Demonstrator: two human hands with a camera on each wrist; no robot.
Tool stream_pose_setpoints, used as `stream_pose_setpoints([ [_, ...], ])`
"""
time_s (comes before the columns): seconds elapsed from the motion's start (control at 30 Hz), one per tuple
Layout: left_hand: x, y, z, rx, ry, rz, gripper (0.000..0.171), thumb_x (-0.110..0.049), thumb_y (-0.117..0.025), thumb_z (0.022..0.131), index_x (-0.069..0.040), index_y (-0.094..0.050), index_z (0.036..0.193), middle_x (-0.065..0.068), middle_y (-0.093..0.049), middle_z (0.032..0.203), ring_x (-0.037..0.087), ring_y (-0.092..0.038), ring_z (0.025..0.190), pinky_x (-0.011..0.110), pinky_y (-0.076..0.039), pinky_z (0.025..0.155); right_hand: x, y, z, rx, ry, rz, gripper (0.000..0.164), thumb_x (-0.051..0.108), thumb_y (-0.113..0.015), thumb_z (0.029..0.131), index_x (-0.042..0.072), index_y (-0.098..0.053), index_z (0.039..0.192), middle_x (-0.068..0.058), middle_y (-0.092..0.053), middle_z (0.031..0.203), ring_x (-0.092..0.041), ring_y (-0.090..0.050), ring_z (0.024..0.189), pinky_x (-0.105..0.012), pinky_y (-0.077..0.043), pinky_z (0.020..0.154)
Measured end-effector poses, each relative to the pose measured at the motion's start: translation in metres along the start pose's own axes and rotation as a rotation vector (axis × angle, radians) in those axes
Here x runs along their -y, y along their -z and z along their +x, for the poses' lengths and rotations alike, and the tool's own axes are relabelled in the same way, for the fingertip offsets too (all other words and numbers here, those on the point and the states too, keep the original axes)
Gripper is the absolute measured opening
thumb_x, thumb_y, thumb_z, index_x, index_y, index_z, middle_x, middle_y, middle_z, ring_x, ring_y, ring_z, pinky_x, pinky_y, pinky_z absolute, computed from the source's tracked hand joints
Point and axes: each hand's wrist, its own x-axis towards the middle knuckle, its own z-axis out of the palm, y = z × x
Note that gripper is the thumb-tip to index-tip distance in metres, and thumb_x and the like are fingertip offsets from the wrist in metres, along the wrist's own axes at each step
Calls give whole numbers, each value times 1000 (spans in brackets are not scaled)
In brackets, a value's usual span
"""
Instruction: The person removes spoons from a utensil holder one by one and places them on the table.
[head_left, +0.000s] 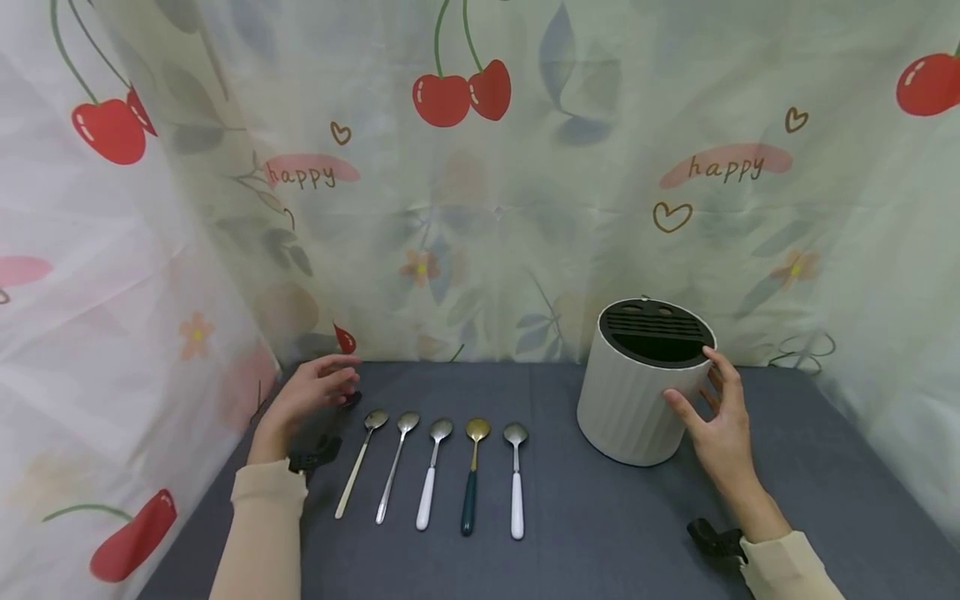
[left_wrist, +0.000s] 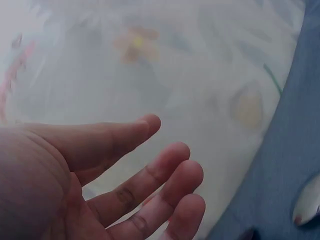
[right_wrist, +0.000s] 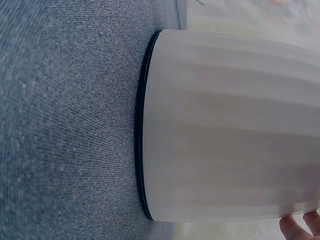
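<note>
A row of spoons lies on the dark grey table, bowls pointing away. From left to right are a cream-handled spoon (head_left: 355, 479), an all-silver spoon (head_left: 392, 475), a white-handled spoon (head_left: 426, 496), a dark green spoon with gold bowl (head_left: 469, 496) and another white-handled spoon (head_left: 517, 500). Left of them, my left hand (head_left: 315, 392) hovers with fingers loosely bent and nothing held. At the right stands a white ribbed utensil holder (head_left: 630, 417) with a black slotted top. My right hand (head_left: 722, 425) touches its right side, thumb and fingers spread, one fingertip at the rim.
A small dark thing (head_left: 351, 401) shows beneath the left fingers, mostly hidden. Behind the table hangs a curtain (head_left: 495, 250) printed with cherries and leaves, and it also closes off both sides. The holder's black base rim (right_wrist: 140, 130) sits on the cloth (right_wrist: 70, 125).
</note>
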Motion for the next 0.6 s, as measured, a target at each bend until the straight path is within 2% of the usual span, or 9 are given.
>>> stream_pose_setpoints([
  [0.17,-11,-16,4,43,-47,29,46,-23,-56,110,3,-53,149,19,-67,122,24,-68,105,41,-58,93,-1,1,0,0,-6,-8,89,1,-77,93,27,-30,164,-3,-29,166,-31,-35,150,-42,-33,123],
  [0.33,-17,-26,4,68,-85,68,42,-24,-57,110,-2,-57,146,20,-67,125,37,-66,114,55,-54,99,-2,2,1,13,4,16,99,-2,-78,92,30,-22,166,-2,-28,167,-25,-34,151,-34,-33,121],
  [0.47,-20,-30,1,72,-110,95,40,-24,-57,110,-5,-59,145,18,-68,124,35,-66,114,57,-54,99,2,7,4,18,18,54,100,-2,-77,91,25,-18,167,-4,-26,168,-20,-28,154,-35,-26,124],
  [0.6,-25,-30,-4,70,-140,100,39,-24,-58,110,-6,-60,144,18,-68,125,32,-67,111,54,-55,98,10,16,7,-12,28,62,89,2,-73,95,20,-22,166,-6,-25,168,-17,-24,155,-38,-20,127],
])
